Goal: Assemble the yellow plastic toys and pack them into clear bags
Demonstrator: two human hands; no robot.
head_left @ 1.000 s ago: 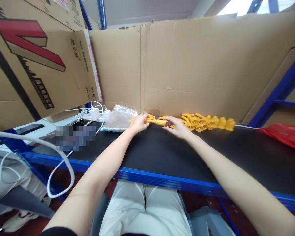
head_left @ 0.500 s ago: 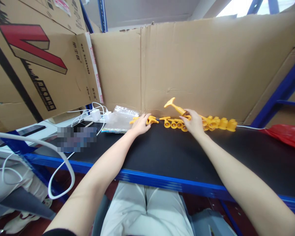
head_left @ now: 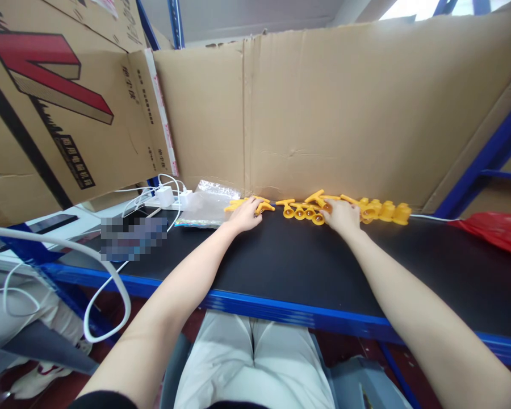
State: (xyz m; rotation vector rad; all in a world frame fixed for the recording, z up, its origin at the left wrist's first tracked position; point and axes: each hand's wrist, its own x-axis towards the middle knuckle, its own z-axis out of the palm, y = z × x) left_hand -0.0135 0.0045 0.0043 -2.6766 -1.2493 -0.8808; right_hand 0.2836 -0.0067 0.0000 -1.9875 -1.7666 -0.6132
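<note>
A row of several yellow plastic parts point(head_left: 378, 211) lies along the cardboard wall at the back of the black shelf top point(head_left: 306, 261). My right hand point(head_left: 343, 216) rests on the left end of that row, fingers curled over one yellow piece point(head_left: 319, 200). My left hand point(head_left: 246, 215) lies on a small loose bunch of yellow parts point(head_left: 237, 203) further left, fingers bent over them. What exactly each hand grips is partly hidden.
A cardboard wall point(head_left: 323, 113) closes the back. A crinkled clear plastic bag point(head_left: 206, 207), a white charger and power strip point(head_left: 166, 199) with cables lie at the left. A red bag point(head_left: 494, 234) lies at the right. The shelf has a blue front edge point(head_left: 281, 312).
One second ago both hands held one yellow piece between them. My right hand then lifted it up to the right and has now set it down into the row; the left hand stayed put.
</note>
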